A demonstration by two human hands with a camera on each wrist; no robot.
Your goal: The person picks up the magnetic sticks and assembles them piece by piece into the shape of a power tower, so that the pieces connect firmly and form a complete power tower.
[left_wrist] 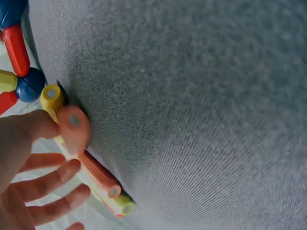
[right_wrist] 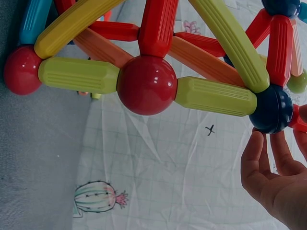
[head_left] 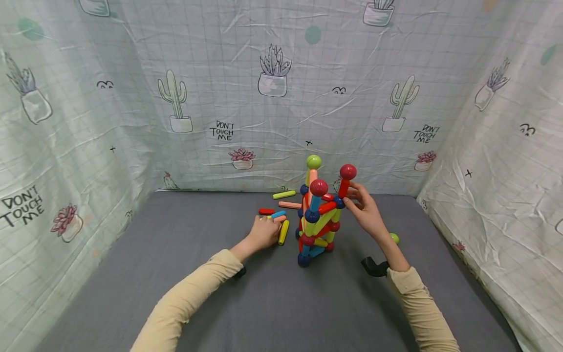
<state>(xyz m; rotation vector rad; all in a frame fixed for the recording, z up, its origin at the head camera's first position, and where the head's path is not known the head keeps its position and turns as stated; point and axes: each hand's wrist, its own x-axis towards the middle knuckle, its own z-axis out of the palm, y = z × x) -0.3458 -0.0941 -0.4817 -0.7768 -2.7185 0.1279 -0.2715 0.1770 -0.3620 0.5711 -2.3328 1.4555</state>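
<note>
A tower of magnetic rods and balls (head_left: pixel 310 227) stands upright on the dark table. At its upper right corner my right hand (head_left: pixel 366 210) holds the navy ball (right_wrist: pixel 272 109), fingertips against its underside and beside the upright red rod (head_left: pixel 343 188). That rod carries a red ball (head_left: pixel 348 171). Left of the tower, my left hand (head_left: pixel 263 233) is low over loose rods. In the left wrist view it pinches a blurred salmon rod (left_wrist: pixel 75 132) by thumb and index finger, the other fingers spread. A yellow rod (head_left: pixel 283 232) lies beside this hand.
Behind the left hand lie a red rod (head_left: pixel 266 211), a blue rod (head_left: pixel 278 214), another salmon rod (head_left: pixel 290 205) and a lime rod (head_left: pixel 284 194). A lime ball (head_left: pixel 394 238) rests near the right forearm. A patterned cloth (head_left: pixel 211 98) hangs behind the table.
</note>
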